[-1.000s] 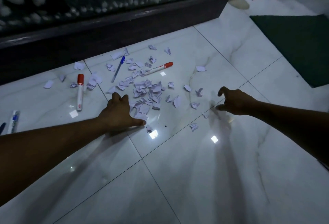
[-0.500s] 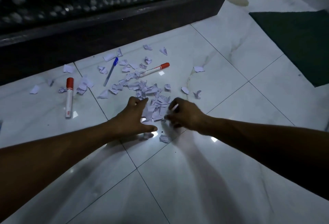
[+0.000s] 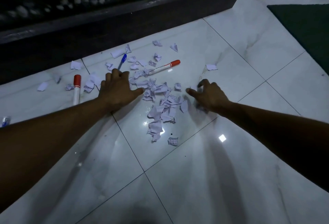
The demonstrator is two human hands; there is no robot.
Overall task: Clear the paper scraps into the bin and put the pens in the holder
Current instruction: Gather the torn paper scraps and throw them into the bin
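**Both hands down among torn paper on the tiled floor**

The left hand [image 3: 117, 90] lies palm-down on the white marble floor [image 3: 195, 179], its grip spread, thumb stretched right to touch the scraps, fingertips reaching the near end of the blue pen [image 3: 122, 61]. The right hand [image 3: 210, 93] hovers low at the right edge of the pile, grip loosely clawed with the forefinger pointing left; a small scrap sits at its fingertips, but whether it is pinched cannot be told.

The paper scraps [image 3: 163, 110] are heaped between the two hands and trail nearer, with loose bits scattered farther off toward the dark wooden base [image 3: 124, 19]. A red-capped marker [image 3: 164, 66] lies at the far side of the pile, cap to the right. Another red-capped marker [image 3: 76, 89] lies left of the left hand, partly behind the forearm. A blue-labelled marker [image 3: 5, 121] shows at the far-left edge. A dark green mat [image 3: 306, 28] lies at the far right.
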